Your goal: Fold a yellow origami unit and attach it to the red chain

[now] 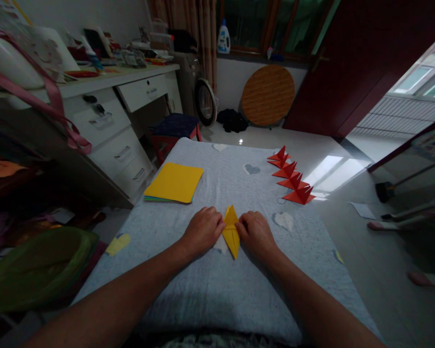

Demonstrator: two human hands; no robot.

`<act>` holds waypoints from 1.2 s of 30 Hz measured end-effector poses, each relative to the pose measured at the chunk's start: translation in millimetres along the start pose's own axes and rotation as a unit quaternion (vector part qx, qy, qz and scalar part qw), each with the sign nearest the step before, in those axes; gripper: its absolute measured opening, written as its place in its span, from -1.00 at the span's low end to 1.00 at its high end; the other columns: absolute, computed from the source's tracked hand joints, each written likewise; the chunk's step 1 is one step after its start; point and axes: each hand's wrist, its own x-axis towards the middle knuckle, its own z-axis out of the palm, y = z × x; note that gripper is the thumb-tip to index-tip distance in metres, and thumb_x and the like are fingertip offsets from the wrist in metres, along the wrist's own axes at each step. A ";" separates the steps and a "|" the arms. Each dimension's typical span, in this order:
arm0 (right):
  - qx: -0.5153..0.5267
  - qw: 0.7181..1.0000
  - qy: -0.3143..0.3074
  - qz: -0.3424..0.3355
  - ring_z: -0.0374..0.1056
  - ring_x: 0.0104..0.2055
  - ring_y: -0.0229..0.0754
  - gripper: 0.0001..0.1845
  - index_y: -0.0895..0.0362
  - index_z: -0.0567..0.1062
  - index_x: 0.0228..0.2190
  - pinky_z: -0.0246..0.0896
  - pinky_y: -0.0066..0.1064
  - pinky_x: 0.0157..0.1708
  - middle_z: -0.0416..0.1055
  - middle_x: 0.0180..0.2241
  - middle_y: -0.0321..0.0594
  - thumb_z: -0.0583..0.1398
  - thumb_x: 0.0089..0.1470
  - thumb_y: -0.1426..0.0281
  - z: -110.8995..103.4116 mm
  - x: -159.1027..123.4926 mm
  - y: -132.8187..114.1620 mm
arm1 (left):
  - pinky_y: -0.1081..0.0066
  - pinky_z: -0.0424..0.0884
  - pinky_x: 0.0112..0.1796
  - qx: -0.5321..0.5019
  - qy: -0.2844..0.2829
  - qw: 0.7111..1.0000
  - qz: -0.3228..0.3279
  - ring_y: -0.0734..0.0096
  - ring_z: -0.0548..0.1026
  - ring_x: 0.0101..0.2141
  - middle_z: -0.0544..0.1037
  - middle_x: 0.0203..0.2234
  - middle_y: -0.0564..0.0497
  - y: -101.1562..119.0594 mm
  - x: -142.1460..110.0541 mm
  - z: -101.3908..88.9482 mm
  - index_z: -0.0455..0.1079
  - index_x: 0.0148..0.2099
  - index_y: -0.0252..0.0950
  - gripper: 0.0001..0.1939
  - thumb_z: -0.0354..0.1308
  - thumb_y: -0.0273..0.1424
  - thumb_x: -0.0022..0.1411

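A yellow folded paper (232,234), long and diamond-shaped with a split upper tip, lies on the cloth-covered table between my hands. My left hand (206,227) grips its left corner, fingers curled and thumb on the edge. On the opposite corner, my right hand (255,232) pinches the paper the same way. A crease runs across the paper's middle. To the far left rests a stack of square paper (174,182), yellow on top with green and blue edges beneath. Several red folded paper figures (300,194) stand in a row at the table's right edge.
The table wears a pale blue cloth (217,299) with heart patterns. A stool (176,125) stands beyond its far left corner, near a white desk (121,152) with drawers. At lower left is a green basin-like container (43,266). A round wooden board (268,95) leans on the back wall.
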 end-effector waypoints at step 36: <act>0.045 0.998 -0.013 -0.051 0.25 -0.29 -0.14 -0.95 0.13 0.50 -0.35 0.03 -0.30 -0.22 0.43 -0.39 -0.23 0.20 0.13 0.45 1.5 -0.4 9.7 | 0.37 0.37 -0.17 0.018 0.001 0.992 0.127 0.32 0.42 -0.20 0.46 -0.26 -0.02 1.9 -2.3 4.1 0.50 -0.15 -0.26 -0.81 0.05 -0.42 0.38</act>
